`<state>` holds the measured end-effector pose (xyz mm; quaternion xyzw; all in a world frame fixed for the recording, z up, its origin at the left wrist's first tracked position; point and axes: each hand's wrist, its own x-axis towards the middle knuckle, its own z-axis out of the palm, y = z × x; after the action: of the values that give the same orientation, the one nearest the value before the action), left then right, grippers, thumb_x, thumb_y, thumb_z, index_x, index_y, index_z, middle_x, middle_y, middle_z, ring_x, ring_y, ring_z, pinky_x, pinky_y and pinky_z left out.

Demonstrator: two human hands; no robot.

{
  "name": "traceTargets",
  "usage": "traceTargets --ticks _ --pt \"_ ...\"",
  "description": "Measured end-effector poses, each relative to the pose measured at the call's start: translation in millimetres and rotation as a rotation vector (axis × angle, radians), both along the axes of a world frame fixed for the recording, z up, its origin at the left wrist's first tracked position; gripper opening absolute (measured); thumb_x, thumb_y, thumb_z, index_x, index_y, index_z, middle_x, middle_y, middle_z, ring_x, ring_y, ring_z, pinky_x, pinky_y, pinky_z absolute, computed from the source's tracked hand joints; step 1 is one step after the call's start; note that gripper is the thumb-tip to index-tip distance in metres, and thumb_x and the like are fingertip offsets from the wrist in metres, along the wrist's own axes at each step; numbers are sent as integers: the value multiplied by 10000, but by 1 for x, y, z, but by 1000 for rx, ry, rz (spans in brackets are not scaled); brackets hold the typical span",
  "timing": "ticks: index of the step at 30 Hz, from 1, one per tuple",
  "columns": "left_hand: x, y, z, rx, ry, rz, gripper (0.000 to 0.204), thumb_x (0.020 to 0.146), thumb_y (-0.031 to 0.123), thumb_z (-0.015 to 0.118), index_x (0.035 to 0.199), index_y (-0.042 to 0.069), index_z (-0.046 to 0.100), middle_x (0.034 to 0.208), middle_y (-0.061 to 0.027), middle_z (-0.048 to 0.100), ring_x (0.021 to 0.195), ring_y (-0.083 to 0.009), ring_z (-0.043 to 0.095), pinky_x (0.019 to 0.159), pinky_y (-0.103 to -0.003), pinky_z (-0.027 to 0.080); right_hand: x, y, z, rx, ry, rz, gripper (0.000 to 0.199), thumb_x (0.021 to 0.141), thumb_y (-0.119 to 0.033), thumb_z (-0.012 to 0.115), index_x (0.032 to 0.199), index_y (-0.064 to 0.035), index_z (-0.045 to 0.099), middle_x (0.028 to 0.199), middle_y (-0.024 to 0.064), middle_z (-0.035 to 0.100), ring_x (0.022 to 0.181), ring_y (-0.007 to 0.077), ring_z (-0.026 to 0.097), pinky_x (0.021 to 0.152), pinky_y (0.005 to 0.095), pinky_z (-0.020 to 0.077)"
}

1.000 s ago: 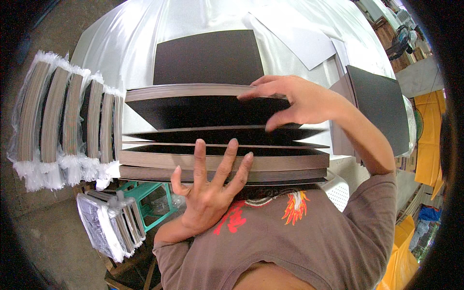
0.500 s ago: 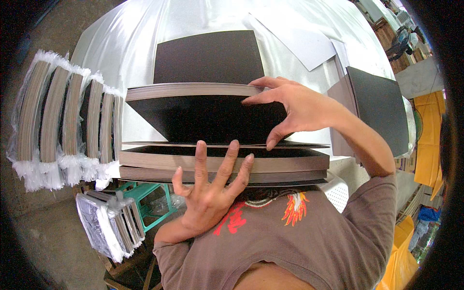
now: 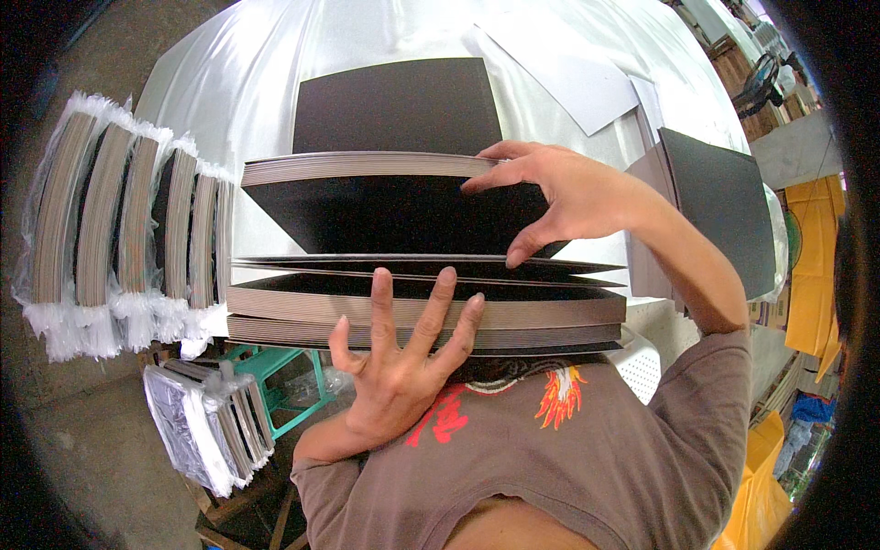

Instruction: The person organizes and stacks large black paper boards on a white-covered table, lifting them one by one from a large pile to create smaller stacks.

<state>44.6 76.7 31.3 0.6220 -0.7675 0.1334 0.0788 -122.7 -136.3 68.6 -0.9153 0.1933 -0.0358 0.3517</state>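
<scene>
the left hand [image 3: 399, 367] is spread open, fingers fanned and pressed flat against the near edge of a thick stack of dark grey-brown cardboard sheets [image 3: 513, 312] that lies on the white-covered bench [image 3: 229, 82] right in front of the person's chest. the right hand [image 3: 559, 197] is curled around the right end of an upper bundle of the same sheets [image 3: 367, 168], fingers on top of its edge and thumb underneath on the black face, gripping it and holding it lifted clear of the lower stack, so a wide gap opens between the two with a few loose sheets fanned in between. the stack's long axis runs left to right across the person, straight ahead of both hands; the left hand is nearer the lower stack and touches it, while the right hand is the only one on the raised bundle. beyond the right hand a single flat black sheet [image 3: 399, 105] lies on the bench, and further right of it stands another black board pile [image 3: 724, 206]. well to the left of the left hand, plastic-wrapped bundles of cardboard [image 3: 119, 220] stand on edge in a row, with more wrapped bundles [image 3: 206, 426] lower down beside a green plastic stool [image 3: 275, 367]. white paper sheets [image 3: 568, 73] lie far ahead of the right hand.
</scene>
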Motion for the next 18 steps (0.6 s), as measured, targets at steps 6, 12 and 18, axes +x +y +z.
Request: traceTargets --ticks 6,12,18 --pt "0 -1 -1 -7 -7 0 331 880 349 491 1205 344 552 1414 45 412 1320 -358 317 956 -526 106 -3 -10 -9 95 -66 143 486 715 -29 670 1189 -85 577 1241 191 504 1174 326 474 954 376 404" --pt "0 -2 0 6 22 6 345 877 348 489 1218 359 542 1421 28 403 1319 -361 315 962 -528 106 -4 14 2 -18 8 12 542 729 -266 727 1211 -85 558 1287 237 440 1168 392 459 981 403 382" --pt "6 0 -14 -117 18 -14 392 895 298 453 1279 361 504 1390 41 439 1303 -357 335 950 -544 109 -1 4 -4 165 -79 12 440 800 13 565 1217 -130 562 1272 198 475 1158 340 487 944 389 414"
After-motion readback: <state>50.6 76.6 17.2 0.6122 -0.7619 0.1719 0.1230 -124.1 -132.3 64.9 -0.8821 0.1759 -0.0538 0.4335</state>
